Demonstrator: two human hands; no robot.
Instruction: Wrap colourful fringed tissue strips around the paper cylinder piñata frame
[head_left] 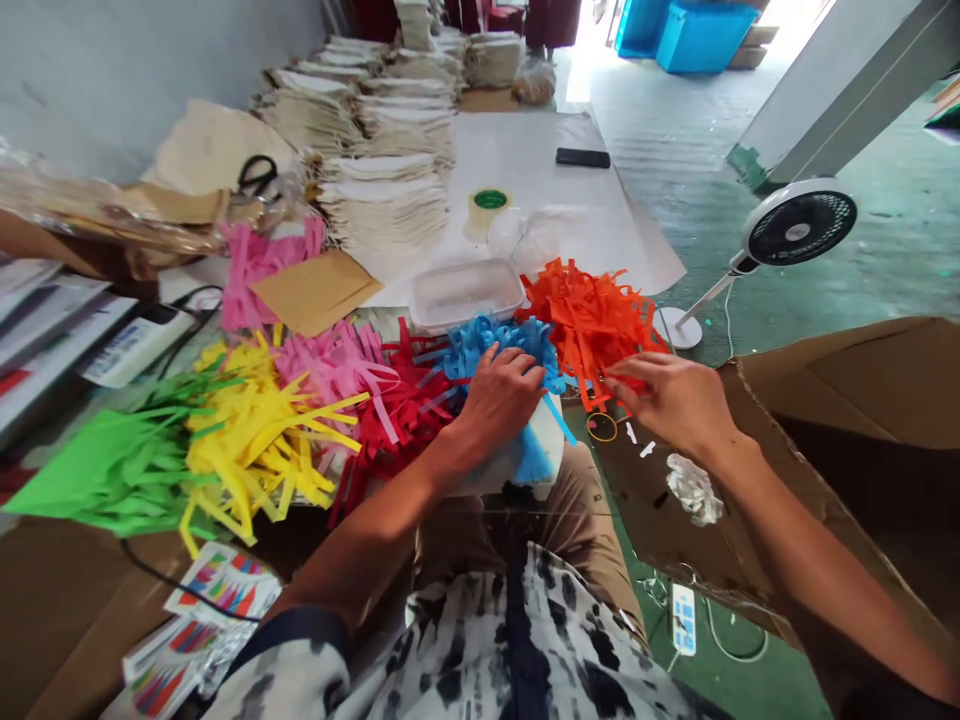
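**Inspector:** Head view: hands?

**Reply:** Left hand (499,398) curled, pressed down on blue paper strips (487,350), beside plastic tub (465,295); right hand (671,395) spread, touching orange strips (592,320).

**Inspector:** Risks?

**Reply:** Colour mixing, from blue strips touching red strips (397,420); loose strips sliding onto cardboard (847,385) under a careless sweep of either hand.

The single view looks from the person's head, facing forward and steeply down past their lap (525,515) and along the left forearm (367,530) and right forearm (817,570). It sits close above the left hand (499,395) and right hand (675,400), with the paper-covered table (540,150) stretching far ahead and the green floor (675,130) off to the right.
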